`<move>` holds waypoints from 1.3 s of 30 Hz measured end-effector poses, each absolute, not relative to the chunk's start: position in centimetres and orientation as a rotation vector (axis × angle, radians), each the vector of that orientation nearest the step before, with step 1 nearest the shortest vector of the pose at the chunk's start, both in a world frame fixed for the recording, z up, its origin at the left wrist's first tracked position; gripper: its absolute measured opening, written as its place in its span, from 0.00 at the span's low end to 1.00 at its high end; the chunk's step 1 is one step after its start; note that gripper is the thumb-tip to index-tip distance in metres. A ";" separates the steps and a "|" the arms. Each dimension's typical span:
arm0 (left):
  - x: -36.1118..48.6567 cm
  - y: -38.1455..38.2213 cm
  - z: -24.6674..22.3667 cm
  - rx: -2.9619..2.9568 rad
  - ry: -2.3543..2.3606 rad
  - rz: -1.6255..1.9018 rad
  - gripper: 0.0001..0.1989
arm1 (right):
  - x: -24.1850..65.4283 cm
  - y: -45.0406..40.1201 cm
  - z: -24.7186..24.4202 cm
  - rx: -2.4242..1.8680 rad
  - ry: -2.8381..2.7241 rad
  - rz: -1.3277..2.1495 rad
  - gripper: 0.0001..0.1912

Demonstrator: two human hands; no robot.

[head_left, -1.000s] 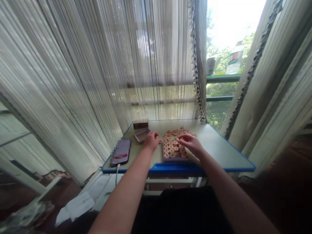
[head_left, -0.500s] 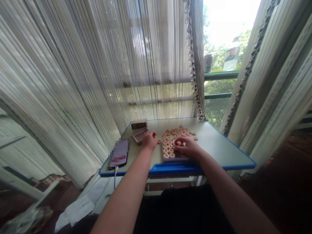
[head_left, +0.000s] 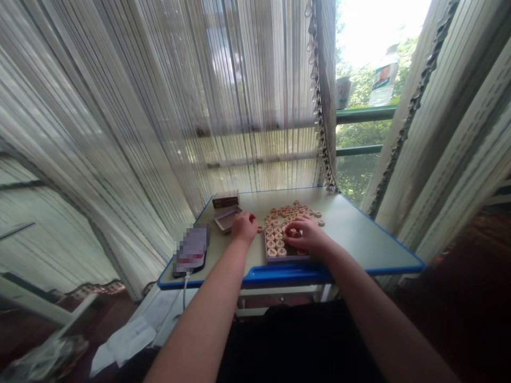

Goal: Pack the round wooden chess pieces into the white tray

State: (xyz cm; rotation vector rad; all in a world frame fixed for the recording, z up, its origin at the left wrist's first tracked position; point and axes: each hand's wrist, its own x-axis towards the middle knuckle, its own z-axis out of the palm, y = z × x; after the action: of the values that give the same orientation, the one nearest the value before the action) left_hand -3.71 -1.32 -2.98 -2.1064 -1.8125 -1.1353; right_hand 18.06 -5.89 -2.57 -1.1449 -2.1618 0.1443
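- The left hand curls its fingers in at ten o'clock from the filled tray, beside the shallow open box; whether it pinches anything is hidden.
- The right hand arches over the filled tray's two o'clock side, thumb and fingers bent around round pieces; its grip is unclear.
- Loose discs lie towards twelve o'clock on the counter.
- The phone lies at nine o'clock.
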 end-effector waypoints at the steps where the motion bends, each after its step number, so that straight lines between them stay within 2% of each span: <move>1: -3.7 -1.3 -3.0 -2.109 -1.814 -1.135 0.07 | 18.1 -5.8 -2.6 -1.143 -2.164 0.138 0.07; 26: -3.5 -1.2 -3.0 -2.130 -1.825 -1.085 0.07 | 18.2 -5.6 -2.5 -1.161 -2.239 0.125 0.08; 31: -3.5 -1.2 -3.0 -2.142 -1.818 -1.080 0.07 | 18.1 -5.8 -1.8 -1.175 -2.240 0.194 0.13; 39: -3.4 -1.3 -3.0 -2.146 -1.805 -1.070 0.07 | 18.0 -5.8 -1.7 -1.262 -2.323 0.215 0.12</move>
State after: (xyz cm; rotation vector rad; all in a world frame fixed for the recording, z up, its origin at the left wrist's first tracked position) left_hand -3.42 -1.28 -2.96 -2.1463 -1.8046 -1.0704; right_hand 18.01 -5.77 -1.71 -1.2620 -2.3228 0.2149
